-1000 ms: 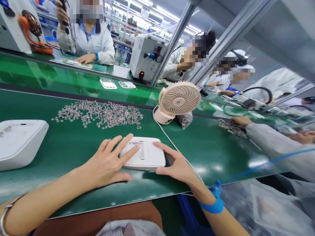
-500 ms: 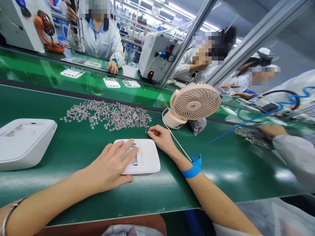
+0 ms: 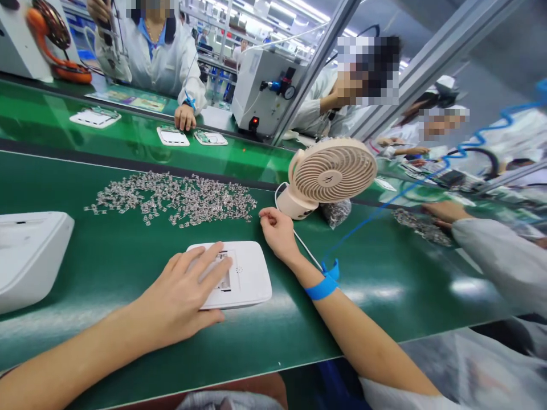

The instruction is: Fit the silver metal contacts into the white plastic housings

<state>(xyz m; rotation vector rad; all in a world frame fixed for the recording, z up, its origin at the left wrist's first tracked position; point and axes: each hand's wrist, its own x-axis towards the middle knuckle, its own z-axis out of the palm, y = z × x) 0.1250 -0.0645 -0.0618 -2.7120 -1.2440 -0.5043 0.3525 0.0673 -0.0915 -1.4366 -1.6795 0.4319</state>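
Observation:
My left hand (image 3: 186, 290) rests across a white plastic housing (image 3: 252, 279), fingers over its rectangular recess and thumb along its near edge, holding it against the green work surface. Part of the recess is hidden under the fingers. Beyond and to the right of the housing, my right hand (image 3: 277, 233) is closed with thumb and fingertips together, and what they pinch, if anything, is hidden. It is beside the right end of a pile of small metal pieces (image 3: 183, 196). A blue wrist strap (image 3: 322, 287) is round my right wrist, with a coiled cord running off it.
A second white housing (image 3: 34, 256) stands at the left. A beige fan (image 3: 331, 173) with a white cable and a bag of metal pieces (image 3: 337, 213) are behind my right hand. A co-worker's hand (image 3: 447, 212) is over another pile at right. White panels (image 3: 173, 136) lie across the line.
My right fingertips have come off the work surface at the pile's edge, and the small piece by them no longer shows there. The left hand stays on the housing. The whole view has shifted.

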